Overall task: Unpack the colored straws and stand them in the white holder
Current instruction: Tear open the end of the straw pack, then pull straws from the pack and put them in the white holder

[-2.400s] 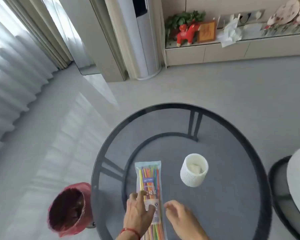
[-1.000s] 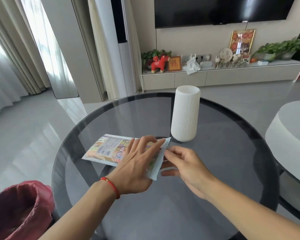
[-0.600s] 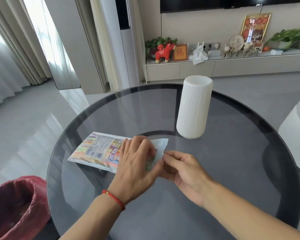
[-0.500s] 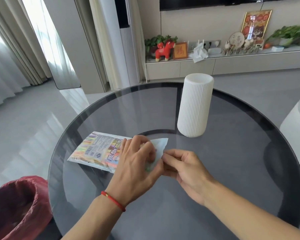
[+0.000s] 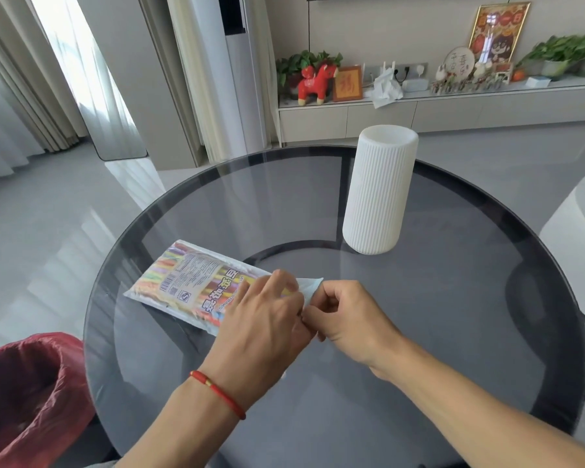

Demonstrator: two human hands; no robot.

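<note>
A clear plastic pack of colored straws (image 5: 196,285) lies flat on the round dark glass table (image 5: 453,298), label up, running from upper left to lower right. My left hand (image 5: 264,329), with a red cord at the wrist, presses down on the pack's right end and covers it. My right hand (image 5: 345,315) pinches the white sealed edge of the pack (image 5: 313,285) between thumb and fingers. The tall white ribbed holder (image 5: 379,190) stands upright behind the hands, to the right, apart from them.
A bin lined with a red bag (image 5: 24,393) sits on the floor at the lower left, beside the table. A white round seat (image 5: 578,224) is at the right edge. A low cabinet (image 5: 419,113) with ornaments runs along the far wall.
My right fingers have closed tighter on the pack's sealed end and my left hand has slid a little further over it. The view has come slightly closer.
</note>
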